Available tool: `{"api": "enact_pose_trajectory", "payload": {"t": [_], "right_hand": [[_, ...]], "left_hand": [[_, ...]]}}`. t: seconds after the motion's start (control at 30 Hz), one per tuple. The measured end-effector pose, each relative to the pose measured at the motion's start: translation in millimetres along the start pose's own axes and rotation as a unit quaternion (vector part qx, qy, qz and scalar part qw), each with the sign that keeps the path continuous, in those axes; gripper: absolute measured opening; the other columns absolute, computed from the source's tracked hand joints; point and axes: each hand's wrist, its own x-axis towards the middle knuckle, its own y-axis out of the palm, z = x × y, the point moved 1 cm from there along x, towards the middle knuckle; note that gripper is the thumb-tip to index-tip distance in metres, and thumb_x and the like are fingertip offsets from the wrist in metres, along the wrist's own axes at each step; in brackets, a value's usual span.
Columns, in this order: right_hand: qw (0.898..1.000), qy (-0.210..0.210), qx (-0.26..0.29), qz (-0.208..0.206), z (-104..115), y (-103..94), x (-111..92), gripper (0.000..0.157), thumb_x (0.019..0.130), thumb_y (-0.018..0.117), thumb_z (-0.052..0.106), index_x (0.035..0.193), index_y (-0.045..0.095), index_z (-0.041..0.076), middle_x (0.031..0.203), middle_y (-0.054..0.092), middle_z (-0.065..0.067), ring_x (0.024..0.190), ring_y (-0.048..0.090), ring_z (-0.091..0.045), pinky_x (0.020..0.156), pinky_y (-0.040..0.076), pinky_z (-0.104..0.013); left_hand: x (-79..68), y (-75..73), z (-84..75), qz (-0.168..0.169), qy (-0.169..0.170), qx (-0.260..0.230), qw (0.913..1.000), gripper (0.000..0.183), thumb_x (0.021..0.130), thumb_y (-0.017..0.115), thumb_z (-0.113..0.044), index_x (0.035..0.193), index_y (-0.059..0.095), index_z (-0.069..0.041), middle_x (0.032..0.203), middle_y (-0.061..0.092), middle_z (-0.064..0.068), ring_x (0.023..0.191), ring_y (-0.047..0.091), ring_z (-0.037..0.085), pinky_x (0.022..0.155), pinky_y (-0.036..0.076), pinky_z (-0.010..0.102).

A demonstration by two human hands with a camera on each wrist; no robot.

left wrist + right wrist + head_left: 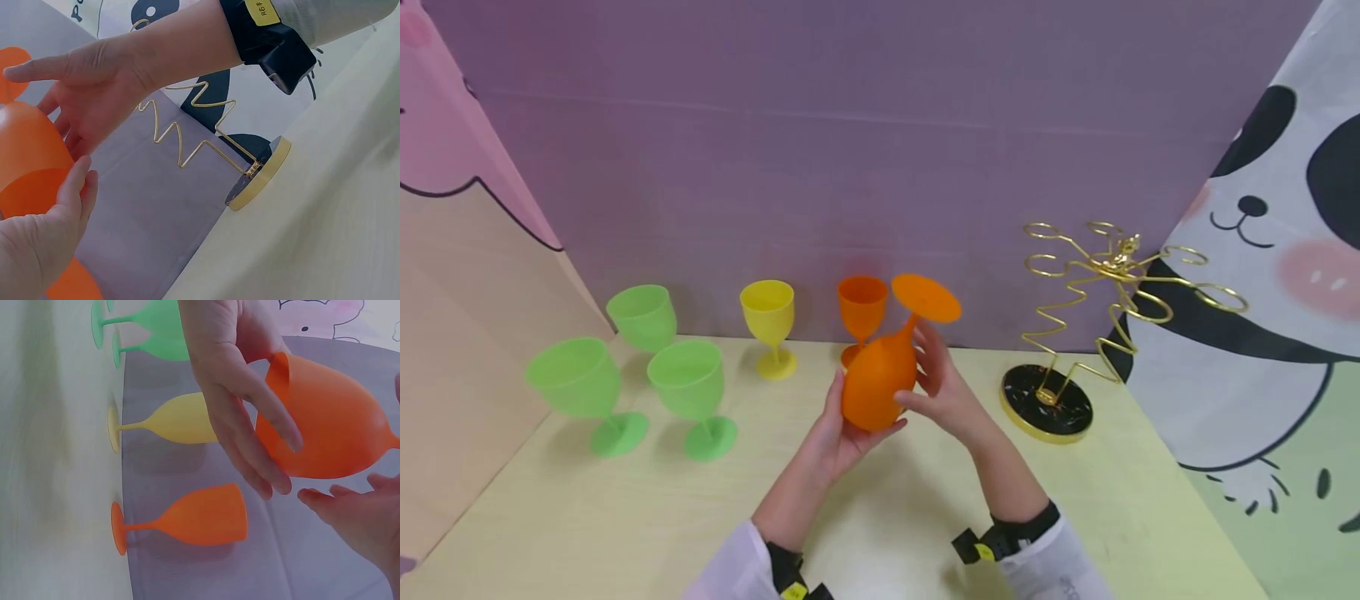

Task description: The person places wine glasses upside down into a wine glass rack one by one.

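Note:
Tilted with its mouth down and its foot up to the right, an orange plastic goblet (877,385) is held above the table. My left hand (835,437) grips it round the rim end of the bowl; in the right wrist view its fingers (275,415) lie across the rim. Close beside the bowl and stem, my right hand (951,398) has its thumb and fingers spread around them. The left wrist view shows that right hand (100,87) with loosely extended fingers. Behind stands a second orange goblet (862,304), upright and partly covered by the held one.
A yellow goblet (768,312) stands left of the orange one. Further left are three green goblets (688,379). A gold wire rack (1120,265) with a round black base (1047,400) stands at the right. A purple backdrop (865,167) hangs along the table's (647,517) back edge.

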Motion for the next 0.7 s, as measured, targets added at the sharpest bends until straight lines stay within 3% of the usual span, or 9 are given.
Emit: {"api": "enact_pose_trajectory", "payload": {"t": [0.17, 0.43, 0.7], "right_hand": [[0.999, 0.014, -0.028, 0.013, -0.3, 1.4, -0.5, 0.092, 0.079, 0.069, 0.009, 0.146, 0.008, 0.026, 0.15, 0.019, -0.007, 0.131, 0.027, -0.026, 0.107, 0.026, -0.051], [0.999, 0.012, -0.036, 0.028, -1.3, 3.1, -3.1, 0.091, 0.076, 0.073, 0.015, 0.144, 0.013, 0.023, 0.147, 0.025, -0.004, 0.127, 0.034, -0.022, 0.106, 0.029, -0.047], [0.999, 0.016, -0.036, 0.031, 1.7, 5.9, -3.4, 0.089, 0.076, 0.071, 0.005, 0.144, 0.014, 0.016, 0.146, 0.026, -0.008, 0.129, 0.033, -0.022, 0.106, 0.029, -0.048]], "left_hand": [[-1.4, -1.4, 2.1, 0.007, -0.013, -0.013, 0.9998, 0.081, 0.077, 0.057, -0.062, 0.14, 0.023, -0.025, 0.142, 0.026, 0.011, 0.122, 0.043, 0.029, 0.097, 0.042, 0.043], [-1.3, -3.3, 5.5, 0.005, -0.022, -0.014, 0.9996, 0.084, 0.075, 0.057, -0.064, 0.141, 0.022, -0.024, 0.142, 0.025, 0.012, 0.121, 0.045, 0.027, 0.097, 0.043, 0.041], [-1.0, -3.9, 8.4, 0.011, -0.02, -0.011, 0.9997, 0.086, 0.075, 0.056, -0.065, 0.141, 0.021, -0.023, 0.142, 0.025, 0.012, 0.12, 0.046, 0.027, 0.096, 0.043, 0.041]]}}
